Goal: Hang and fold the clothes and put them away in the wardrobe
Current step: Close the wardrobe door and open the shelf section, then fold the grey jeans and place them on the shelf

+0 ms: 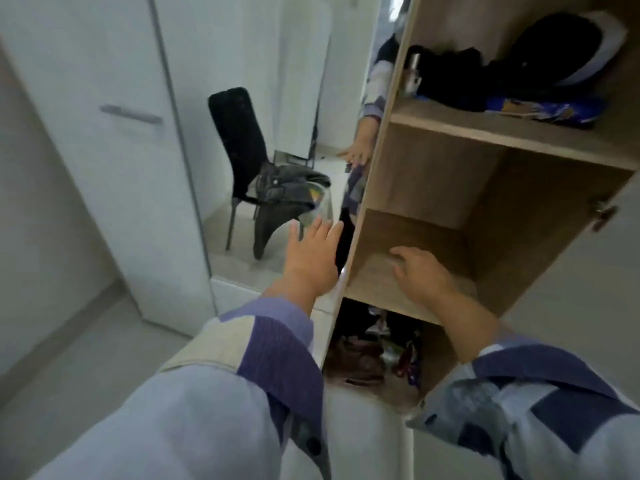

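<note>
wardrobe: open light-wood wardrobe point(377, 188) with stacked shelf compartments, right half of the view; its long axis runs up the frame, tilted by the wide lens.
top shelf: a heap of black clothing point(450, 77), a black cap with a white brim point(568, 46), a small metal flask point(414, 72) and a blue printed packet point(547, 110) lying along the shelf's front edge.
second shelf: bare wood board point(450, 129), nothing seen on it.
third shelf: bare wood floor point(377, 271); the right hand point(420, 271) reaches into it, palm down, fingers spread and relaxed, holding nothing.
bottom compartment: a dark jumble of mixed items point(374, 351), too blurred to identify.
left hand: the left hand point(313, 258) is raised in front of the mirror panel point(270, 98) beside the wardrobe's side wall, fingers straight and spread wide, holding nothing.
sleeves: both arms wear a patchwork shirt in lilac, cream and navy point(242, 358).
clothes to sort: a pile of dark grey garments point(291, 188) lies on the seat of a black high-backed chair point(239, 140), seen as a reflection in the mirror; one dark piece hangs off the seat's front edge, pointing to the floor. The pile is well apart from both hands.
other: white cupboard door with a grey bar handle point(131, 114), left of the mirror.
</note>
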